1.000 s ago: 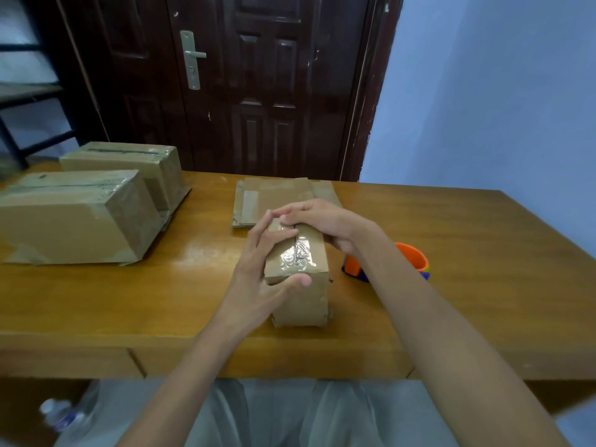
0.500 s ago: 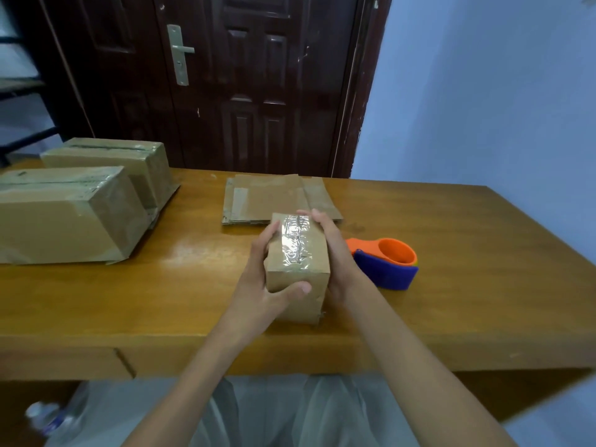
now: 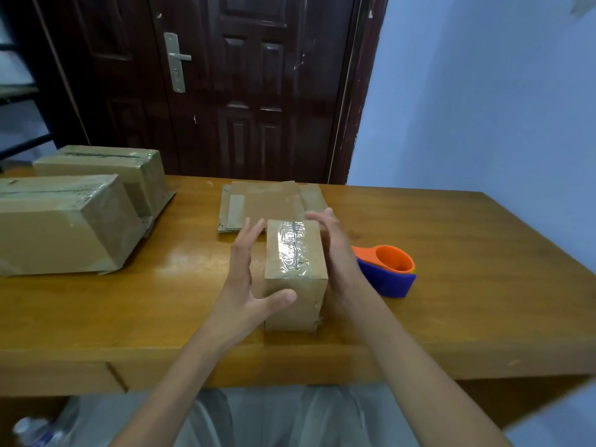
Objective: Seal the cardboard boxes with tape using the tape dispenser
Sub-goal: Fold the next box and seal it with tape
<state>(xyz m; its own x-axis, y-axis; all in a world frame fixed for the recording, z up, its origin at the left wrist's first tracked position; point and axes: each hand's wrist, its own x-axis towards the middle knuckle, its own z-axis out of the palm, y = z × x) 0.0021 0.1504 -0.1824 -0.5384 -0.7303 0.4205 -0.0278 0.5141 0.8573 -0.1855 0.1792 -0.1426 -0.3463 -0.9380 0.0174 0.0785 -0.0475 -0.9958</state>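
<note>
A small cardboard box (image 3: pixel 300 308) stands upright on the wooden table (image 3: pixel 477 285), near its front edge, with crinkled clear tape along its top. My left hand (image 3: pixel 242 279) is at the box's left side with fingers spread and slightly off the cardboard; its thumb rests on the front face. My right hand (image 3: pixel 338 256) lies flat along the box's right side, fingers straight. Just right of that hand lies the orange and blue tape dispenser (image 3: pixel 390 269), with neither hand on it.
Flattened cardboard (image 3: pixel 264 201) lies behind the small box. Two larger taped boxes (image 3: pixel 61 224) (image 3: pixel 106 166) sit at the table's left. A dark door (image 3: pixel 245 85) is behind the table, a blue wall on the right. A plastic bottle (image 3: pixel 32 430) lies on the floor at lower left.
My right hand came off the box's top and down its right side. My left fingers lifted off the top edge and spread to the left. The tape dispenser came into full view.
</note>
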